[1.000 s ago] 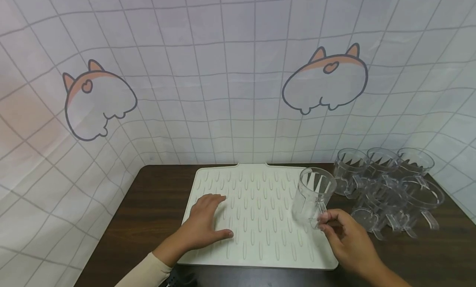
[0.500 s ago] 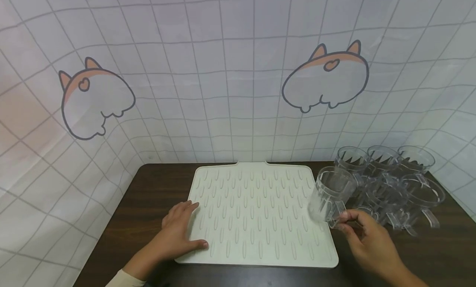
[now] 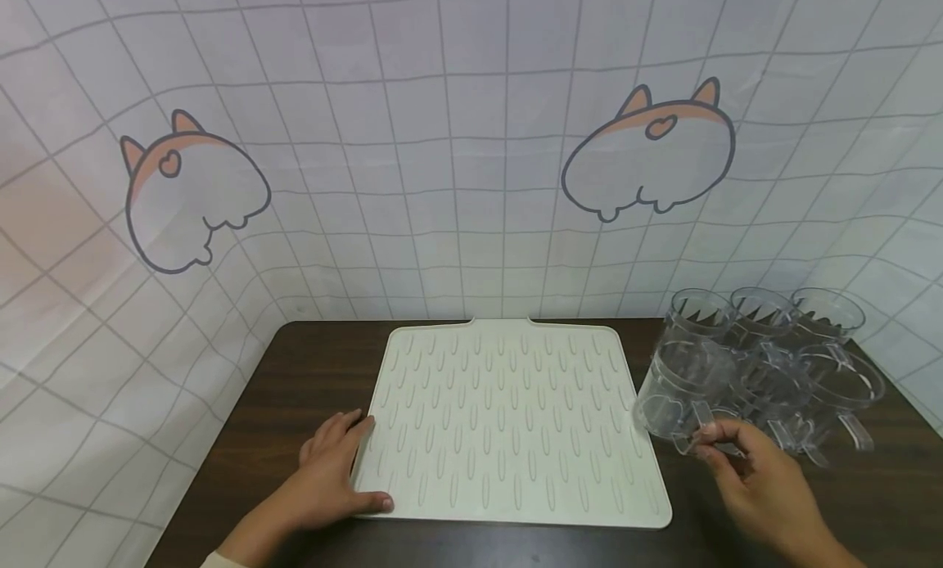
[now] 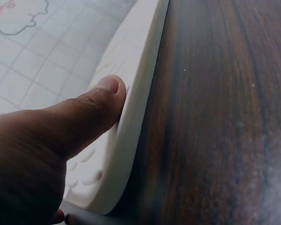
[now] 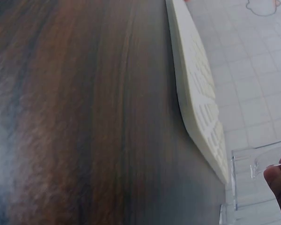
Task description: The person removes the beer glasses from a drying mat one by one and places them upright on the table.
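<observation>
My right hand (image 3: 762, 486) pinches the handle of a clear mug (image 3: 663, 392), thumb against fingers. This mug is upright, just off the right edge of the white ridged drying mat (image 3: 508, 421) and in front of other mugs. In the right wrist view, part of the clear mug (image 5: 255, 176) and the pinching fingertips (image 5: 276, 180) show at the right. My left hand (image 3: 320, 478) rests at the mat's left front corner, fingers spread along its side. The left wrist view has the thumb (image 4: 98, 101) lying on the raised rim of the mat (image 4: 126, 136).
Several clear mugs (image 3: 840, 380) stand close together at the right of the dark wooden table (image 3: 317, 363), their handles toward the front. Behind it hangs a white gridded cloth (image 3: 412, 183) with corgi drawings, which also closes in both sides.
My right hand has carried the mug from above the mat's right part to the right, beside the other mugs. My left hand has drawn back left to the mat's corner.
</observation>
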### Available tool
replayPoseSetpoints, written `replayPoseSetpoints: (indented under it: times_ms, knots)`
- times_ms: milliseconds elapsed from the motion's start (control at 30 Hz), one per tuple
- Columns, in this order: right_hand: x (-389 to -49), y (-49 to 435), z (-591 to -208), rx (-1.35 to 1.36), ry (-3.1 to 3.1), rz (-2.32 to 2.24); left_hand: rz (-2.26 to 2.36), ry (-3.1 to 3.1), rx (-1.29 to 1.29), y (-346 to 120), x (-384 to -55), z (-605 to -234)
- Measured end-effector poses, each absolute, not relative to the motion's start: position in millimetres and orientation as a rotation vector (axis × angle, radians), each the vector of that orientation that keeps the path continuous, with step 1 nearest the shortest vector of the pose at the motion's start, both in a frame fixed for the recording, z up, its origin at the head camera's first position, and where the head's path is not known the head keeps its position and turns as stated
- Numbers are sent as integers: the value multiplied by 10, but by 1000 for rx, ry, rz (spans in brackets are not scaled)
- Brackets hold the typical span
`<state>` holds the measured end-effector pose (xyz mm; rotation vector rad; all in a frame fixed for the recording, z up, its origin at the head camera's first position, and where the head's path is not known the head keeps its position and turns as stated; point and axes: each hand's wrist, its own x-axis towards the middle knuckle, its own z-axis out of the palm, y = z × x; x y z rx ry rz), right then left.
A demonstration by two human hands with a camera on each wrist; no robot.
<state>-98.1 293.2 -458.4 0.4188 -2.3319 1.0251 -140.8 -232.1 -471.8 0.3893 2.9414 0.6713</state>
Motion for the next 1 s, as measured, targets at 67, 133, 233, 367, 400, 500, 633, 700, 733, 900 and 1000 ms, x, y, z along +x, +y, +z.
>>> replayPoseSetpoints:
  times_ms: [67,133,233,367,400,500,633,700,733,900,1000]
  knots:
    - [-976,2954,-4601,402,-2338,1019,657,2939,391,-2333,-1399,-4721]
    - [-971,2975,-4619,398,-2339,1003,656,2936,384,-2343,-1393,-4728]
    - [-963,2996,-4649,400,-2331,993,658,2935,388,-2350,-1386,-4736]
    - [-953,3023,-4681,411,-2316,996,653,2929,390,-2348,-1380,-4732]
    - [-950,3031,-4690,410,-2315,1001,650,2930,390,-2347,-1378,-4725]
    - [-938,3055,-4709,376,-2330,999,642,2927,386,-2342,-1372,-4707]
    - [-907,3067,-4696,315,-2378,970,643,2923,385,-2341,-1370,-4702]
    - [-892,3070,-4682,293,-2401,950,648,2921,385,-2342,-1372,-4705]
    - [-886,3074,-4682,290,-2409,946,648,2920,384,-2342,-1373,-4707]
    - [-870,3093,-4713,268,-2434,939,654,2914,375,-2343,-1376,-4717]
    - [-864,3091,-4735,256,-2445,949,662,2910,371,-2343,-1378,-4723]
